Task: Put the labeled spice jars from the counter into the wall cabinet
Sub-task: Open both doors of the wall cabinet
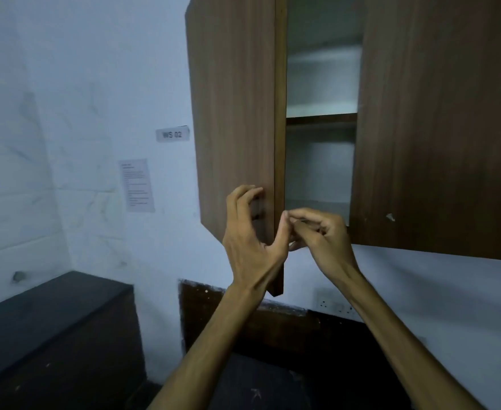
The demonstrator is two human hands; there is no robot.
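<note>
The brown wall cabinet [438, 128] hangs straight ahead. Its left door [234, 113] stands ajar, and the gap shows pale shelves [321, 116] with nothing visible on them. My left hand [252, 232] grips the lower free edge of that left door, fingers on its front face and thumb around the edge. My right hand [323, 232] is just to the right at the bottom of the opening. Its fingers are curled tight, their tips by the door edge, and I see nothing in them. No spice jars are in view.
A dark counter [45, 327] runs along the lower left below a white tiled wall. The wall carries a "WS 02" label [172, 134] and a paper notice [137, 184]. A wall socket [335, 306] and a dark backsplash [243, 321] sit under the cabinet.
</note>
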